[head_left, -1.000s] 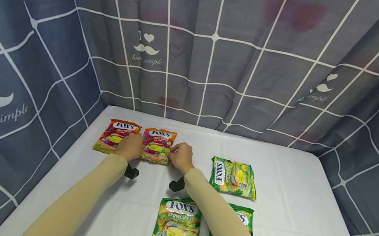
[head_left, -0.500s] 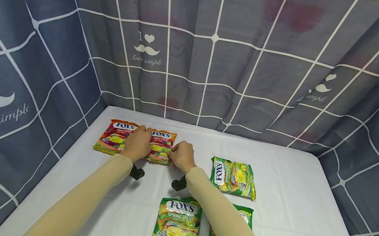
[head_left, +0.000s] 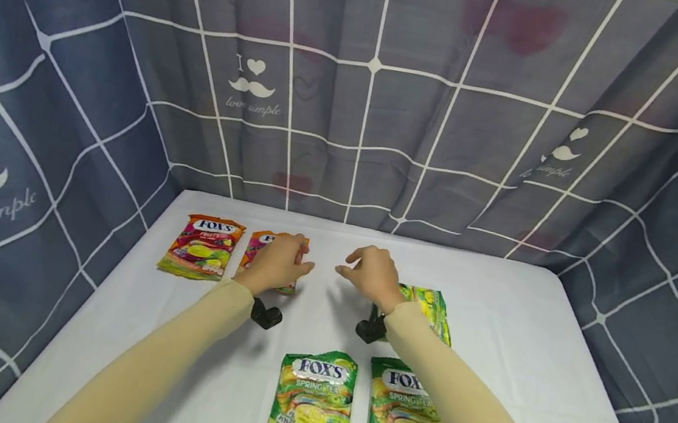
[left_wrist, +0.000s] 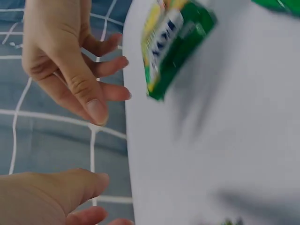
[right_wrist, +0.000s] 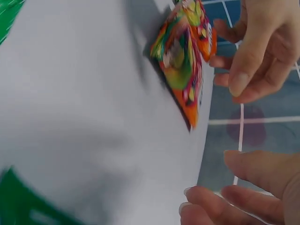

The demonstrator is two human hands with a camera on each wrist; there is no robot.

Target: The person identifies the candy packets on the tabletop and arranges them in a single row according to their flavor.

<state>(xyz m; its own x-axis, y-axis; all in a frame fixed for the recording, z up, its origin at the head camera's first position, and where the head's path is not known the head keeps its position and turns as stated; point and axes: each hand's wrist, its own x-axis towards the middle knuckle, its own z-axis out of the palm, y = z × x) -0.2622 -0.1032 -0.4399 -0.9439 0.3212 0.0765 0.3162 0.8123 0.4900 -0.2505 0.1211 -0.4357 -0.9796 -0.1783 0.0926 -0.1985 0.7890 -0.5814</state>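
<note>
The head view looks forward and down over the table (head_left: pixel 527 333); nearer wrist views share left fingers (left_wrist: pixel 89 183) and right fingers (left_wrist: pixel 111 68).

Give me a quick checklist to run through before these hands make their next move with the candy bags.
1. Left hand empty: ok.
2. Right hand empty: ok.
3. Near green bags apart: ok, a gap shows between them.
4. Right red bag fully visible from above: not ok, left hand covers part.
5. Far green bag fully visible from above: not ok, right arm covers part.
6. Bags intact underneath: cannot tell, undersides hidden.
</note>
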